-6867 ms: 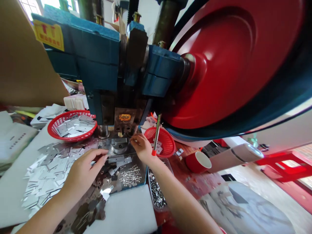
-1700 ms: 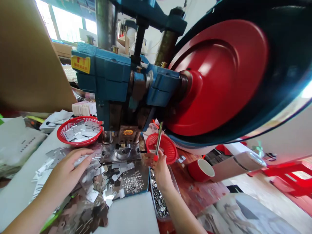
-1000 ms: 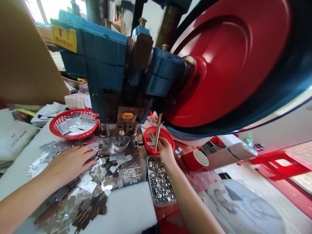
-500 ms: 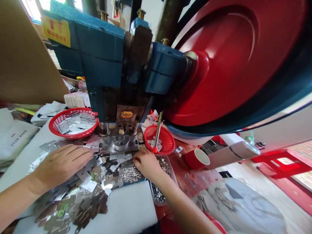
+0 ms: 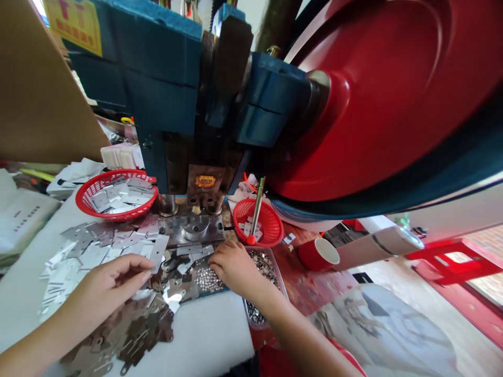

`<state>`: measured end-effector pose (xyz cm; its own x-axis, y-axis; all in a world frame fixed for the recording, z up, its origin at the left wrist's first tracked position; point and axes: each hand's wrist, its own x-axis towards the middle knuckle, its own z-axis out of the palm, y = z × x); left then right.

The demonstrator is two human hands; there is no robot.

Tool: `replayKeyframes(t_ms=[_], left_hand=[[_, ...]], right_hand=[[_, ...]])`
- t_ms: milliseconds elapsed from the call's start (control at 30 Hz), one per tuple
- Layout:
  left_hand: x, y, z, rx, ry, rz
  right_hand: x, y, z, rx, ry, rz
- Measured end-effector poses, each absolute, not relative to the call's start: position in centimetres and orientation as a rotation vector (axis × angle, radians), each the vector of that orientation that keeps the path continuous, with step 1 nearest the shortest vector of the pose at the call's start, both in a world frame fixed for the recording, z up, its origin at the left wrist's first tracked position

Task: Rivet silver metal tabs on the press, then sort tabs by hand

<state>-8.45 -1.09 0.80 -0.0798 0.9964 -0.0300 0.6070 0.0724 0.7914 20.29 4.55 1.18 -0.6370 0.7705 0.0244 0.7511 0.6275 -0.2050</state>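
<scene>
My left hand (image 5: 118, 283) pinches a thin flat metal plate (image 5: 159, 253) between thumb and fingers, its far end tilted up toward the press die (image 5: 195, 229). Under and behind that hand lies a heap of similar metal plates (image 5: 104, 243). My right hand (image 5: 234, 266) is curled with its fingertips down, just in front of the die and beside a small pile of shiny metal pieces (image 5: 208, 280). Whatever its fingers hold is hidden. A clear plastic box (image 5: 280, 275) of small metal parts sits partly beneath my right wrist.
The blue press (image 5: 165, 78) stands over the die, with a large red flywheel (image 5: 377, 104) at right. A red basket (image 5: 118, 214) of plates is at left; a smaller red basket (image 5: 271, 230) holds pieces and a red-tipped rod (image 5: 257, 212). A red cup (image 5: 314, 255) stands farther right.
My left hand has gone from lying flat over the plates to pinching one, and is drawn slightly nearer me. My right hand has shifted slightly left. The view has tipped slightly.
</scene>
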Motion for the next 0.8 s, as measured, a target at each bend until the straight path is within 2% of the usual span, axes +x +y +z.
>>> replayKeyframes(t_ms=[167, 267, 433, 800], left_hand=[[-8.3, -0.1, 0.0, 1.568, 1.712, 0.676], [-7.3, 0.7, 0.8, 1.576, 1.705, 0.625], [-5.4, 2.0, 2.8, 1.621, 1.661, 0.562], [-1.9, 8.1, 3.1, 1.895, 1.72, 0.913]], right_hand=[[19.3, 5.5, 0.9, -1.285, -2.639, 0.191], [17.5, 7.8, 1.6, -1.236, -2.427, 0.26], [14.4, 11.7, 2.6, -1.394, -2.178, 0.385], [15.4, 12.7, 0.5, -1.201, -1.833, 0.74]])
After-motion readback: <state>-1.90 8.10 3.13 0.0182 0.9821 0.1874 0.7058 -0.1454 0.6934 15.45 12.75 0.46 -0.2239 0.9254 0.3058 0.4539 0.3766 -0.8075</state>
